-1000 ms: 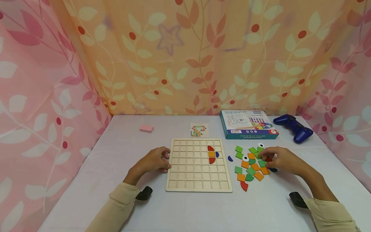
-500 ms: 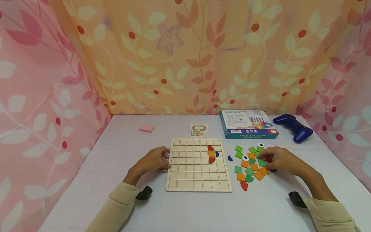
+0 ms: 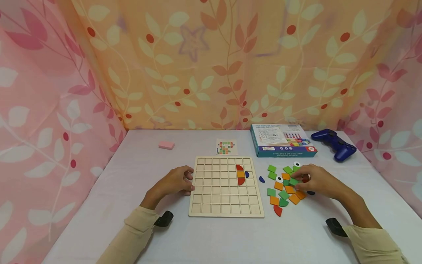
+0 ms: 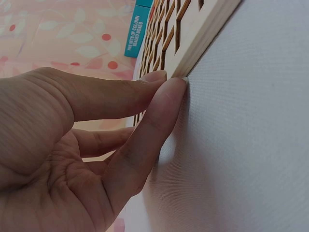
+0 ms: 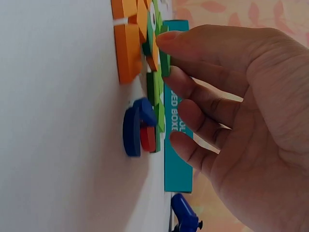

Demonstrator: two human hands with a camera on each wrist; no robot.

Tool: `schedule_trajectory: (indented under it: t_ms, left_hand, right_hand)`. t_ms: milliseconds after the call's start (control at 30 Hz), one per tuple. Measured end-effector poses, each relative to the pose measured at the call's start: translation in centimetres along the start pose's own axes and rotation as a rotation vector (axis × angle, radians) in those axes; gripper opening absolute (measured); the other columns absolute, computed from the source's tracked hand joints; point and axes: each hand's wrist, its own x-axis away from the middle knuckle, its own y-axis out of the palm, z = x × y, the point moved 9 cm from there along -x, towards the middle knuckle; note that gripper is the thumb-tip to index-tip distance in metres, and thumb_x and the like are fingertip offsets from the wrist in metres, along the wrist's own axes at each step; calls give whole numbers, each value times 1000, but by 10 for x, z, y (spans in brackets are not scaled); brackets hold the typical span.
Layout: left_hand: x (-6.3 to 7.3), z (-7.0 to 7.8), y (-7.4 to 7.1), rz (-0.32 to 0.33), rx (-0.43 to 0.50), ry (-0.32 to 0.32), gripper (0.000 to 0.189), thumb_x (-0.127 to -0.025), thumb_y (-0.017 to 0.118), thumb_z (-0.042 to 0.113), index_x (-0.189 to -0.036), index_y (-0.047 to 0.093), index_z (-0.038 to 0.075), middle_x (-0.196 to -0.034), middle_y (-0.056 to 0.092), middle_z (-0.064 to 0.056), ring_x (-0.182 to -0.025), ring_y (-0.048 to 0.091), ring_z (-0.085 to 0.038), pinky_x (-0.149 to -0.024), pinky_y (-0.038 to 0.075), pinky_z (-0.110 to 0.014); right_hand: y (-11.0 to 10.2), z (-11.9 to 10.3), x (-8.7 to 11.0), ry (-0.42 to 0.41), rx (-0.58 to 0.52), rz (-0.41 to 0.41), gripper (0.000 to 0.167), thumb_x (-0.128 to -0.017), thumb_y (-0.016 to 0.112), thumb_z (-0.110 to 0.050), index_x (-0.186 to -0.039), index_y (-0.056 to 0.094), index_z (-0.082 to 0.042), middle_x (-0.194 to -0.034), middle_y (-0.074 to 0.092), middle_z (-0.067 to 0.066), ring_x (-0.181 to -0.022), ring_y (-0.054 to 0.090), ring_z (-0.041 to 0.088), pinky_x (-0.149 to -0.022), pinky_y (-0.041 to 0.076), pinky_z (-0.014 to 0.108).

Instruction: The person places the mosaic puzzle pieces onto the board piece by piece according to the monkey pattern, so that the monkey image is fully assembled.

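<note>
Noted at L edge of grid board (image 3: 215, 190): L hand (image 3: 174, 181), fingers touching, can't tell if clamped. Seated in board's upper R part: red/orange/blue pcs (image 3: 241, 174). R of board: loose pcs (image 3: 274, 201) on worktop (image 3: 230, 240), R hand (image 3: 319, 180) w/ fingers clamped on green tile (image 3: 294, 182).

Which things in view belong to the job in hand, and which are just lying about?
In use, it seems: grid board, green piece in the right hand, loose coloured pieces, picture card.

Apparently just lying about: pink block, blue game controller, printed box.
</note>
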Motion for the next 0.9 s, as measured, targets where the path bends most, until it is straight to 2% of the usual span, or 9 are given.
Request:
schedule_trajectory:
  t_ms: [200, 333, 500, 633, 733, 900]
  left_hand:
    - [0, -1, -1, 0, 2, 1, 63, -89, 77, -4, -144, 49, -10, -119, 59, -19, -81, 70, -17, -73, 65, -33]
    - [0, 0, -1, -6, 14, 0, 62, -89, 76, -4, -144, 49, -11, -119, 59, -20, -82, 71, -18, -73, 66, -33]
    - [-1, -1, 0, -11, 9, -1, 63, -89, 76, -3, -145, 49, -10, -120, 59, -20, -82, 71, -18, -74, 65, -33]
    - [-2, -1, 0, -11, 18, 2, 63, -89, 76, -4, -145, 48, -11, -120, 58, -20, -82, 71, -18, -74, 66, -33]
    - [-2, -2, 1, -13, 26, 2, 63, -88, 76, -4, -145, 48, -11, -121, 58, -20, -82, 72, -18, -74, 66, -33]
    - [-2, -3, 1, -16, 32, 0, 63, -88, 76, -4, -145, 48, -11, -121, 58, -20, -83, 72, -18, -74, 66, -33]
  right_hand:
    - [7, -17, -5, -9, -41, -7, 40, -89, 82, -30, -123, 78, -10, -112, 68, 5, -96, 55, 21, -69, 53, 26]
    - [14, -25, -12, -4, -51, -20, 40, -87, 82, -28, -123, 78, -12, -109, 67, 3, -98, 55, 22, -71, 54, 28]
    - [20, -37, -22, -20, -28, -30, 34, -89, 82, -28, -121, 78, -17, -114, 69, 1, -107, 55, 24, -81, 54, 31]
    - [25, -49, -32, -33, -45, -44, 31, -90, 82, -29, -119, 79, -20, -110, 69, 0, -105, 54, 23, -80, 53, 31]
    - [30, -59, -41, -61, -60, -54, 34, -89, 82, -29, -121, 78, -17, -106, 69, -1, -100, 55, 22, -77, 53, 32]
    - [37, -74, -54, -96, -55, -57, 34, -90, 82, -27, -122, 78, -16, -109, 72, -2, -100, 57, 22, -80, 54, 33]
